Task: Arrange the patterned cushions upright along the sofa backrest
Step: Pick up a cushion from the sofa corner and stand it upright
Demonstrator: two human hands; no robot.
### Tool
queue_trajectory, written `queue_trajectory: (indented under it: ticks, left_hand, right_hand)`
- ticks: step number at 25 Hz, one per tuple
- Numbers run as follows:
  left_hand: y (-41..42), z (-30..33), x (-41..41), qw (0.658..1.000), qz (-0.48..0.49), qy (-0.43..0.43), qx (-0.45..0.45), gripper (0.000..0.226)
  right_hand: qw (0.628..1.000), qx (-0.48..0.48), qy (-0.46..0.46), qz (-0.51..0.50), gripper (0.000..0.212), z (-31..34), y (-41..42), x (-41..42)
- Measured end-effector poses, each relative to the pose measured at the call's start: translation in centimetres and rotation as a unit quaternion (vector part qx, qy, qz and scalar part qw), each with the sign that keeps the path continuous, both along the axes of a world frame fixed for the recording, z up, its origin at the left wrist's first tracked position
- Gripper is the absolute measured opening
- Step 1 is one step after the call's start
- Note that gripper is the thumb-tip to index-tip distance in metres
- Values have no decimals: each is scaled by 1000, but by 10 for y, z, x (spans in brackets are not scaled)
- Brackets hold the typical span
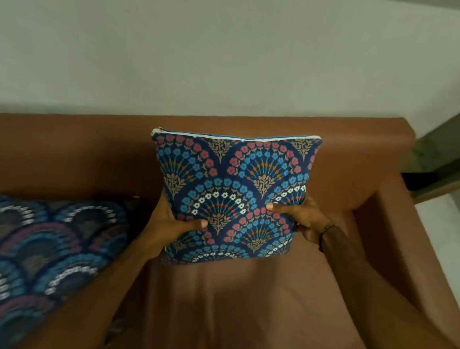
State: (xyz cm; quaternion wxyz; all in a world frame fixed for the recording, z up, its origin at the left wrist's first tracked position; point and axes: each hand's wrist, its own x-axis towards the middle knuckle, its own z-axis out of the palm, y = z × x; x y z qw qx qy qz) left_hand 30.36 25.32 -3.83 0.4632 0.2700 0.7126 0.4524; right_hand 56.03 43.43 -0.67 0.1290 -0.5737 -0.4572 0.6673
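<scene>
Upright, cushion [232, 192] between both hands on sofa [248, 302]

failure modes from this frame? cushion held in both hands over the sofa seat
1. The held cushion is pinched only at its lower side edges by the left hand and right hand; it looks thin and floppy, so it may slump forward once released against the backrest.
2. The second cushion lies flat on the seat at the left, still unplaced.
</scene>
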Motion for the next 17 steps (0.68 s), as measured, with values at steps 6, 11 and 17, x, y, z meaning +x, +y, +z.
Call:
queue_trajectory:
  ticks: [6, 11, 17]
  left_hand:
    - [116, -99, 157, 999, 10, 42, 23, 105]
    - [188, -177, 241, 996, -35, 52, 63, 106]
    - [234, -222, 297, 993, -75, 73, 51, 111]
  right_hand:
    - [994, 31, -11, -100, 76, -80, 98, 140]
    - [988, 73, -70, -116, 71, -154, 154, 239]
    - [982, 97, -76, -140, 36, -179, 179, 288]
